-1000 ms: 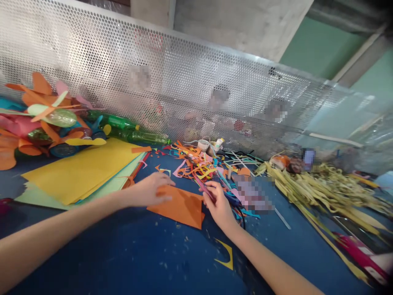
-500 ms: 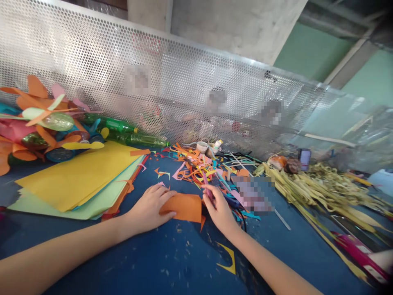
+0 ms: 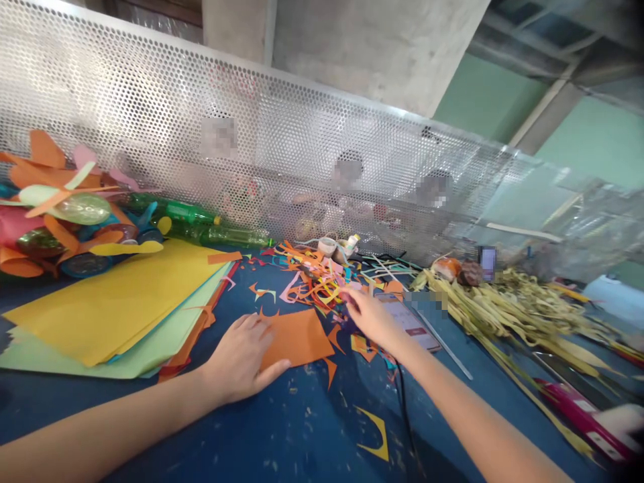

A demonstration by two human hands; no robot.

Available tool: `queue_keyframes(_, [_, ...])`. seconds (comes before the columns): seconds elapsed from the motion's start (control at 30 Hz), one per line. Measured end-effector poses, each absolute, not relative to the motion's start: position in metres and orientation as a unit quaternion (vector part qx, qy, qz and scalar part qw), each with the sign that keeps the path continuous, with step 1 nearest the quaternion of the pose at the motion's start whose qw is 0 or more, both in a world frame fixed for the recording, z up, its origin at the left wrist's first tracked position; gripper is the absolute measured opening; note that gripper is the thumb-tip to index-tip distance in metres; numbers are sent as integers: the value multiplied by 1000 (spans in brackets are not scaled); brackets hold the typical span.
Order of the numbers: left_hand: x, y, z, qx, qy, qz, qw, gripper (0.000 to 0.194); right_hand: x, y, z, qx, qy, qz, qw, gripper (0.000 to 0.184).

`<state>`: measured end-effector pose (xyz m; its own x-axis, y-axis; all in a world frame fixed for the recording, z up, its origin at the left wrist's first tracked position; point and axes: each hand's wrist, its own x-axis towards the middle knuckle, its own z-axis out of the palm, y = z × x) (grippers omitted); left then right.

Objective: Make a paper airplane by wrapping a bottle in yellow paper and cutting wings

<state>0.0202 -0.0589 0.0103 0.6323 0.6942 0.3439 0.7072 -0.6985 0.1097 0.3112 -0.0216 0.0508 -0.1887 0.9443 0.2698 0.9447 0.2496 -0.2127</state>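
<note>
My left hand (image 3: 241, 359) lies over the left end of an orange paper piece (image 3: 296, 339), holding it against the blue table, thumb stretched along the near edge. The paper is nearly flat. My right hand (image 3: 369, 315) is at the near right edge of a heap of coloured paper scraps (image 3: 319, 275), fingers bent together and partly hidden; what they hold, if anything, I cannot make out. Small orange offcuts (image 3: 336, 339) lie by the paper's right end. A phone (image 3: 410, 325) lies beyond my right forearm.
A stack of coloured paper sheets (image 3: 131, 295) lies left, before paper-flower bottles (image 3: 75, 208) and green bottles (image 3: 201, 225). Small cups (image 3: 327, 247) stand behind the scraps. Dried husk strips (image 3: 483, 302) spread right. A yellow offcut (image 3: 376, 433) lies in front. A perforated metal screen (image 3: 302, 127) bounds the back.
My right hand has moved away from the orange paper, forward to the scraps. The paper has flattened and turned a little under my left hand. More offcuts and the phone now show.
</note>
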Motion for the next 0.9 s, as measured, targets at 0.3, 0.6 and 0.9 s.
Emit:
queue_keyframes(0.3, [22,-59,13,-892,-413,-184,15,55,359,34,53,-730,-672,-9,127,32])
queue_keyframes(0.6, [23,-60,17,-927,-314,-196,-56,37,379,59,52,-787,-609,69,63,30])
queue_keyframes(0.9, [24,-57,19,-931,-277,-234,-45,29,388,63,52,-793,-595,128,14,31])
